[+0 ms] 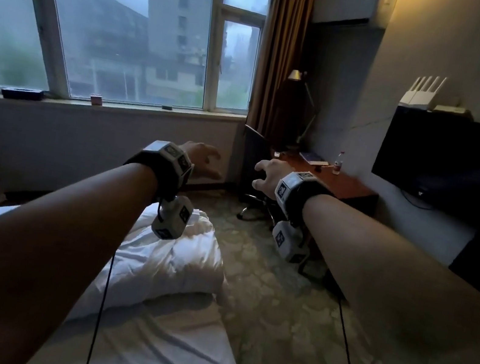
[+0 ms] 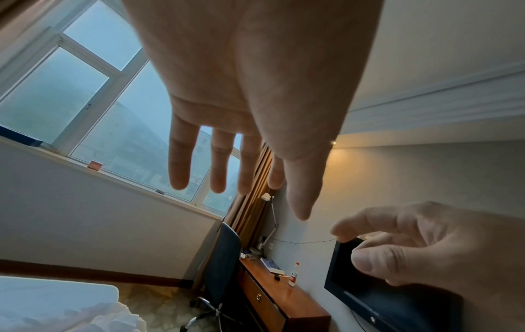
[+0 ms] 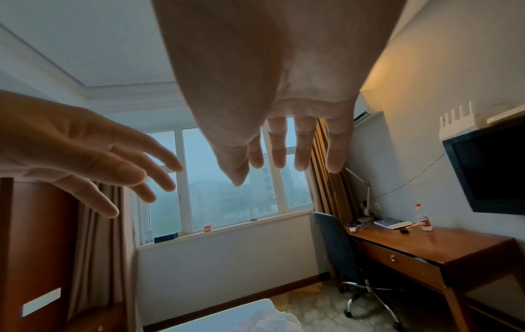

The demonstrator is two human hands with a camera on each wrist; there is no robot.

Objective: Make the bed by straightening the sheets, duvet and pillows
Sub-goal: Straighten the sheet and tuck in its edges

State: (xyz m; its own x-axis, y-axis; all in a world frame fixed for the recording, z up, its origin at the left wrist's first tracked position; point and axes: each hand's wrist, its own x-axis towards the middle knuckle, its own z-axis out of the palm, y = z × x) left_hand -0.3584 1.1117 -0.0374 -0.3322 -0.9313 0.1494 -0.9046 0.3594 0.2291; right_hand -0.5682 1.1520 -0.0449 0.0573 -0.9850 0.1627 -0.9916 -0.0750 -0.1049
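Observation:
Both arms reach forward at chest height, well above the bed. My left hand [image 1: 204, 159] is open with loosely spread fingers and holds nothing; its palm fills the top of the left wrist view [image 2: 244, 89]. My right hand [image 1: 265, 175] hangs beside it, fingers relaxed and empty, and the right wrist view shows its straight fingers [image 3: 304, 143]. Below them a crumpled white duvet [image 1: 174, 253] lies bunched at the bed's near corner. The wrinkled white sheet [image 1: 157, 350] lies bare in front of it. No pillow is in view.
A patterned carpet [image 1: 280, 311] runs along the bed's right side. A blue office chair [image 3: 338, 247] stands at a wooden desk [image 3: 454, 244] holding a bottle and a book. A black TV [image 1: 460, 163] hangs on the right wall. A window [image 1: 114, 31] with a sill spans the far wall.

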